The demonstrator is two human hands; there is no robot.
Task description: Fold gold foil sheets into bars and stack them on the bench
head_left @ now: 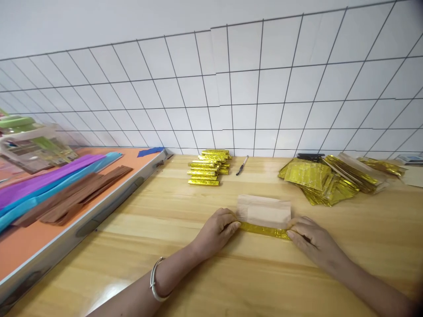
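Note:
A sheet of gold foil paper (pixel 269 213) lies on the wooden table with its pale backing facing up. Its near edge is folded over into a shiny gold strip. My left hand (pixel 220 229) pinches the left end of that fold between thumb and fingers. At the right end, my right hand (pixel 306 237) grips the same fold. Beyond my left hand is a stack of narrow folded gold foil strips (pixel 209 167). Flat gold foil sheets (pixel 317 178) are heaped at the back right.
A pen (pixel 242 165) lies near the tiled wall. To the left, an orange-topped board (pixel 132 160) carries brown paper strips (pixel 79 191), purple and blue crepe paper (pixel 59 176), and a container with a green lid (pixel 20 123). A black item (pixel 310 156) sits behind the foil heap.

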